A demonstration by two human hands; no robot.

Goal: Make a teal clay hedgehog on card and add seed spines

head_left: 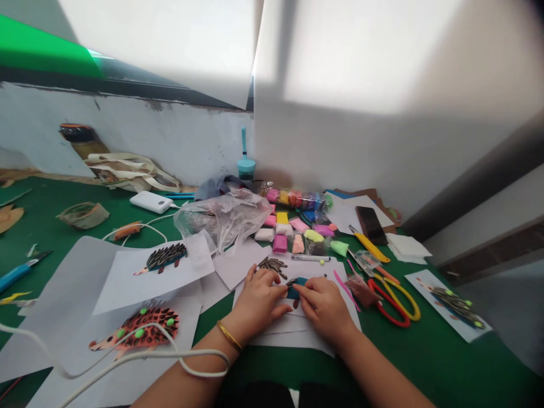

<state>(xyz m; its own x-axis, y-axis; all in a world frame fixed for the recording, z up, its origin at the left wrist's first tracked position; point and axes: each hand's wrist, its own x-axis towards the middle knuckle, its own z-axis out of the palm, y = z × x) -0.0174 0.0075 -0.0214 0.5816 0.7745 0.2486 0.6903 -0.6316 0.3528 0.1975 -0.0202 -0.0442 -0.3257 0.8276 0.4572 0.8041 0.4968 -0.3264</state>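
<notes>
A blue clay hedgehog shape lies on white paper in front of me, with some dark striped seeds on its left part. My left hand rests on the paper, its thumb apart and a fingertip touching the clay's left edge. From the right, my right hand has thumb and forefinger pinched together at the clay. Whatever sits between those fingertips is hidden or too small to make out. Just beyond my left hand is a small pile of striped sunflower seeds.
Wrapped clay packets, a plastic bag and a pen are beyond my hands. To the right lie scissors, a yellow cutter, a phone and a seeded card. Hedgehog pictures and a white cable are left.
</notes>
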